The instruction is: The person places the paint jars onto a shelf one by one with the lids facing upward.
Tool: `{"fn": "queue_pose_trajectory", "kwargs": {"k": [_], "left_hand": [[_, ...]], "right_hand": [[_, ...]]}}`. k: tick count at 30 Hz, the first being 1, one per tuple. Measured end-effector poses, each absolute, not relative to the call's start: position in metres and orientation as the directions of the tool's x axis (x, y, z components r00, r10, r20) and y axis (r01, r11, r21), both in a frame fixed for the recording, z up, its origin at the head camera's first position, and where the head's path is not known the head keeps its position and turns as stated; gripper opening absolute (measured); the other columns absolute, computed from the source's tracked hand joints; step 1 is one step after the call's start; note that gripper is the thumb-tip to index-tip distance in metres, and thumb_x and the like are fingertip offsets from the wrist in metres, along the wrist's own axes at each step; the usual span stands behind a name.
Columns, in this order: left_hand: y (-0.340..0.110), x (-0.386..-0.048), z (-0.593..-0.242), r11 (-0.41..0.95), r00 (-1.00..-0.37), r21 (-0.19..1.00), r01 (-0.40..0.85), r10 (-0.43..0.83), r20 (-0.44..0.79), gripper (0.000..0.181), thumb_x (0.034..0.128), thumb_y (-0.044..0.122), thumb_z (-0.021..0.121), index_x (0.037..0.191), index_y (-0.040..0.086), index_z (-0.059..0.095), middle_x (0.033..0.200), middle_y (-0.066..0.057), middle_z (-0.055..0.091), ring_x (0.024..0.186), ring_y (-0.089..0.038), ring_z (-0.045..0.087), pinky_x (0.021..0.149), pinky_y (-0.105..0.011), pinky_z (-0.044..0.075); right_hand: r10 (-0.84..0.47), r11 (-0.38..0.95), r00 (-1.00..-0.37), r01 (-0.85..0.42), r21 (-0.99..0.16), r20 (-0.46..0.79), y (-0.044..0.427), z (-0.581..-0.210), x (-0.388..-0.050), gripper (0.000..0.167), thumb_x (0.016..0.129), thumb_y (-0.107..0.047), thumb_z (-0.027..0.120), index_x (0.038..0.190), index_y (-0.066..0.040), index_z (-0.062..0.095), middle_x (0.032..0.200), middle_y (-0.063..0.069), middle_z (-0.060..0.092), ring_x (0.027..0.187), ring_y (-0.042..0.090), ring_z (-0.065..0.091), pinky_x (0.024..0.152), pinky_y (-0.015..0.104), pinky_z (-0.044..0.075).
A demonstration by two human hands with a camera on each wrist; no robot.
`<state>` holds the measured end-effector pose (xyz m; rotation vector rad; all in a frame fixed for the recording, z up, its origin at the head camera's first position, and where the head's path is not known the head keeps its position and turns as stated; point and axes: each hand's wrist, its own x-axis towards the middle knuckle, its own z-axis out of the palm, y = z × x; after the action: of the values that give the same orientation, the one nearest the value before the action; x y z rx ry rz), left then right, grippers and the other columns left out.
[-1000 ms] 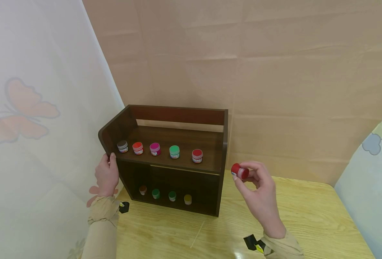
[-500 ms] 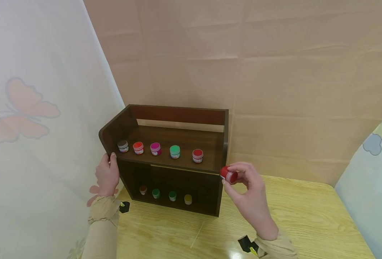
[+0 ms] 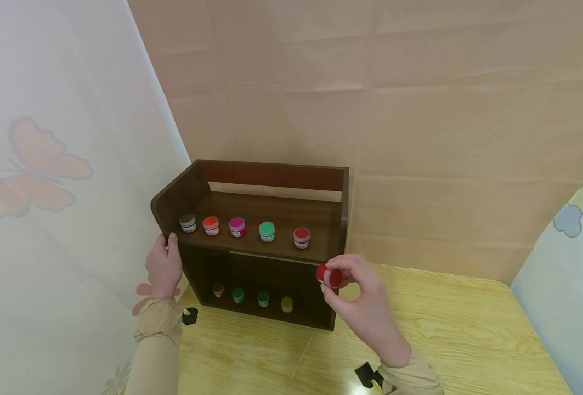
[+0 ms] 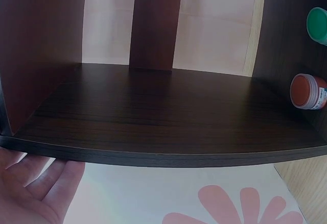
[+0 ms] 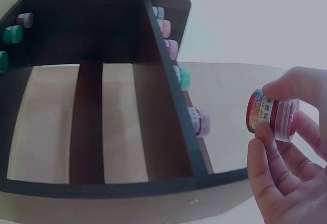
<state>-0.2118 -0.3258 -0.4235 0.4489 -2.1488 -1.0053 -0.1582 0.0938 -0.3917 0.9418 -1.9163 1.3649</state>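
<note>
A dark brown two-tier shelf [image 3: 281,208] stands on the wooden table. Its left side panel is held near the middle board by my left hand [image 3: 164,269]; in the left wrist view the fingers [image 4: 59,183] lie against the panel's outside. My right hand [image 3: 367,307] pinches a dark red paint jar [image 3: 328,276] between thumb and fingertips, in front of the shelf's right side. The jar is tipped on its side, and its printed label [image 5: 264,109] shows in the right wrist view. Nearest to it on the upper tier is an upright red paint jar [image 3: 301,238].
Further left along the upper tier stand a green jar [image 3: 267,231], a magenta jar [image 3: 237,227], an orange-red jar [image 3: 211,226] and a grey-brown jar [image 3: 187,223]. Several jars line the lower tier, the yellow one [image 3: 287,304] rightmost. A patterned white sheet [image 3: 74,274] hangs close on the left.
My right hand has moved left with the dark red paint jar, from beside the shelf to in front of its right side panel. My left hand and the shelf stay put.
</note>
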Motion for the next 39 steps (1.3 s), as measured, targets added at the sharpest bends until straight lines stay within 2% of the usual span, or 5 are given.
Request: {"fn": "queue_pose_trajectory", "kwargs": {"k": [6, 14, 20, 28, 39], "left_hand": [[-0.326, -0.212, -0.424, 0.645, -0.684, 0.764, -0.014, -0.564, 0.463, 0.045, 0.1097, 0.038, 0.036, 0.102, -0.001, 0.057, 0.103, -0.028, 0.066, 0.094, -0.046, 0.061, 0.073, -0.055, 0.045], [-0.326, -0.211, -0.424, 0.642, -0.688, 0.766, -0.019, -0.565, 0.456, 0.046, 0.1098, 0.039, 0.036, 0.103, 0.0, 0.058, 0.099, -0.026, 0.065, 0.09, -0.043, 0.06, 0.071, -0.051, 0.044], [-0.327, -0.212, -0.424, 0.643, -0.688, 0.765, -0.023, -0.566, 0.455, 0.047, 0.1097, 0.04, 0.035, 0.103, 0.0, 0.058, 0.094, -0.024, 0.063, 0.084, -0.04, 0.058, 0.067, -0.047, 0.042], [-0.327, -0.212, -0.425, 0.643, -0.684, 0.765, -0.018, -0.566, 0.46, 0.046, 0.1095, 0.04, 0.036, 0.102, 0.001, 0.058, 0.096, -0.024, 0.064, 0.086, -0.041, 0.058, 0.068, -0.049, 0.042], [-0.328, -0.213, -0.427, 0.647, -0.68, 0.763, -0.017, -0.567, 0.466, 0.045, 0.1096, 0.04, 0.036, 0.103, 0.001, 0.058, 0.098, -0.024, 0.064, 0.087, -0.042, 0.059, 0.069, -0.05, 0.043]], "right_hand": [[-0.259, 0.21, -0.619, -0.785, -0.582, 0.741, 0.084, -0.402, -0.159, 0.044, 0.076, 0.011, 0.08, 0.113, -0.011, 0.07, 0.115, 0.004, 0.062, 0.073, 0.012, 0.065, 0.064, 0.027, 0.057], [-0.318, 0.205, -0.645, -0.763, -0.614, 0.695, 0.075, -0.415, -0.162, 0.045, 0.077, 0.015, 0.076, 0.114, -0.011, 0.069, 0.117, 0.001, 0.061, 0.083, 0.013, 0.063, 0.065, 0.03, 0.058], [-0.333, 0.211, -0.666, -0.742, -0.636, 0.667, 0.071, -0.427, -0.165, 0.048, 0.077, 0.017, 0.076, 0.116, -0.011, 0.067, 0.116, -0.003, 0.06, 0.083, 0.012, 0.063, 0.066, 0.029, 0.058], [-0.322, 0.323, -0.753, -0.657, -0.682, 0.574, 0.068, -0.441, -0.17, 0.046, 0.077, 0.007, 0.085, 0.116, -0.013, 0.067, 0.108, -0.007, 0.063, 0.083, 0.008, 0.061, 0.07, 0.03, 0.057], [-0.319, 0.396, -0.789, -0.615, -0.682, 0.526, 0.056, -0.474, -0.179, 0.041, 0.082, 0.005, 0.082, 0.117, -0.009, 0.066, 0.11, -0.003, 0.06, 0.086, 0.01, 0.061, 0.069, 0.028, 0.056]]}}
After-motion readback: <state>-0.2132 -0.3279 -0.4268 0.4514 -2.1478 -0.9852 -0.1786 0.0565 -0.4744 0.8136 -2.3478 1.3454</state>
